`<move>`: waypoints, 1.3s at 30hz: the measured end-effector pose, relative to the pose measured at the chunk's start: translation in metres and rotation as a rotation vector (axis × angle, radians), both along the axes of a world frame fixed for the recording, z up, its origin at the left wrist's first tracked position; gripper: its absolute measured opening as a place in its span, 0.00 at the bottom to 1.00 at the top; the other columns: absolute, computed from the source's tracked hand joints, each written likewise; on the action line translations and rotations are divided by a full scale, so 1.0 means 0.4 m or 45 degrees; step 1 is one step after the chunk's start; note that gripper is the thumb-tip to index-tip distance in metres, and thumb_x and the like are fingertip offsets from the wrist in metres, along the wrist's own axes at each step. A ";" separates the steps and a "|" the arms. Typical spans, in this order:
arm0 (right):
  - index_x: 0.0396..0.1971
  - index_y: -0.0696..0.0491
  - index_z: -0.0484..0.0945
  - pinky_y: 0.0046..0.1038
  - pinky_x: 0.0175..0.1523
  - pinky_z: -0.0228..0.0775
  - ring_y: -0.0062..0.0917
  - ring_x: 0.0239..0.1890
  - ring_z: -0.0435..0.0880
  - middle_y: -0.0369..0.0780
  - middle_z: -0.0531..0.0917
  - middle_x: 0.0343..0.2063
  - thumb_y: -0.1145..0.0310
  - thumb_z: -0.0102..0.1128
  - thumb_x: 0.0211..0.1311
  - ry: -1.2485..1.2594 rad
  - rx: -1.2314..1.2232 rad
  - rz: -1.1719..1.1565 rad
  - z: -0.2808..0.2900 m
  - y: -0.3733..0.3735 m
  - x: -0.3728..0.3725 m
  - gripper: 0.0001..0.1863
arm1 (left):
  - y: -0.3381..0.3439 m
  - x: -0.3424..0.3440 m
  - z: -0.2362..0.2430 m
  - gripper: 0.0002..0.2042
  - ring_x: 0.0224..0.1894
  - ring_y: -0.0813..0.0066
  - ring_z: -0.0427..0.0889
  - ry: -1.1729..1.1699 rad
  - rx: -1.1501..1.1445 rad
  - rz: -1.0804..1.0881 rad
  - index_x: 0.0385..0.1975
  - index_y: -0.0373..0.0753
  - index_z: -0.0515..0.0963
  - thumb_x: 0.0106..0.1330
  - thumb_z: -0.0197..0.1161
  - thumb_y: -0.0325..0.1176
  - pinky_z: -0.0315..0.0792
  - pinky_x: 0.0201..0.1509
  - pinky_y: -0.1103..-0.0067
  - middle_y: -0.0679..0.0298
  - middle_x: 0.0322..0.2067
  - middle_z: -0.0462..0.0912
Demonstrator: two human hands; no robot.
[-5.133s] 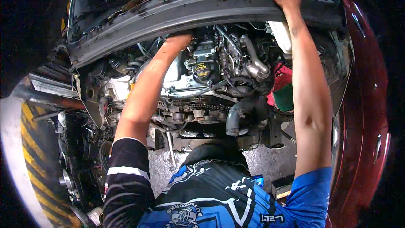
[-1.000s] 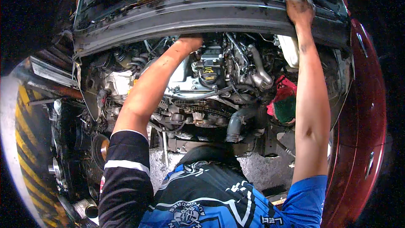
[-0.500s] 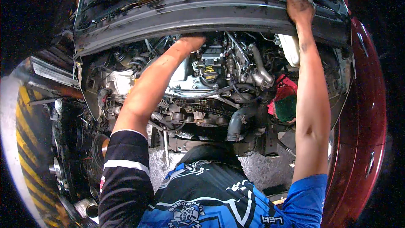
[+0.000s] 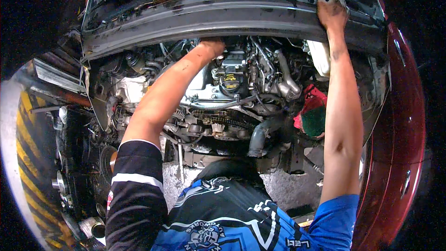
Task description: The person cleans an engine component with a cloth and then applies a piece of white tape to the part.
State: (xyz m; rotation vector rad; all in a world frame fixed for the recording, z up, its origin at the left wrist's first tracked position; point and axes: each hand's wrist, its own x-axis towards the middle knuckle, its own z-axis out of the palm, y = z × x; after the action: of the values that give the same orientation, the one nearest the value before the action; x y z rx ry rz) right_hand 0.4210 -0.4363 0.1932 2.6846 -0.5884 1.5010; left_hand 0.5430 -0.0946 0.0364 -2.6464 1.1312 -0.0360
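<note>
Open engine bay (image 4: 139, 88) holds the engine (image 4: 232, 88) with black filler cap (image 4: 230, 83). Left hand (image 4: 211, 46) reaches under grey front panel (image 4: 209, 18), fingers hidden, grip unclear. Right hand (image 4: 331, 9) presses flat, fingers spread, on the panel.

This is a car repair workshop. A red car (image 4: 399, 125) stands with its front opened and its engine (image 4: 232, 93) stripped bare among hoses and grimy parts. Yellow and black hazard stripes (image 4: 28, 158) mark the floor edge, and loose metal parts (image 4: 88, 225) lie nearby.
</note>
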 end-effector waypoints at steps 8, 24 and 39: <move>0.51 0.47 0.80 0.41 0.62 0.64 0.43 0.55 0.77 0.44 0.79 0.53 0.45 0.45 0.64 0.016 -0.014 0.012 0.003 -0.005 0.007 0.26 | 0.031 -0.006 -0.002 0.16 0.54 0.54 0.79 -0.178 -0.125 -0.200 0.45 0.38 0.81 0.63 0.50 0.33 0.71 0.60 0.64 0.51 0.51 0.79; 0.48 0.47 0.81 0.44 0.60 0.65 0.45 0.54 0.77 0.45 0.80 0.50 0.47 0.46 0.63 -0.032 0.026 0.048 -0.004 -0.007 -0.003 0.25 | 0.018 -0.046 0.068 0.28 0.66 0.52 0.64 0.007 -0.143 -0.068 0.62 0.47 0.68 0.65 0.54 0.54 0.56 0.70 0.60 0.55 0.64 0.66; 0.30 0.52 0.79 0.36 0.41 0.73 0.40 0.33 0.81 0.44 0.84 0.32 0.70 0.57 0.59 -0.533 -0.163 1.020 -0.049 0.333 -0.223 0.04 | 0.286 -0.502 0.296 0.16 0.45 0.48 0.79 0.229 -0.979 0.093 0.48 0.37 0.77 0.67 0.60 0.41 0.73 0.49 0.63 0.51 0.44 0.79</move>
State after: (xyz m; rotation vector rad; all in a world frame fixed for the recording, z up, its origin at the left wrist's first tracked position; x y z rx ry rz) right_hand 0.3320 -0.3031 0.1737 2.6254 0.6749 2.1746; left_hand 0.3422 0.0199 0.1546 -3.4190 1.2615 -0.2749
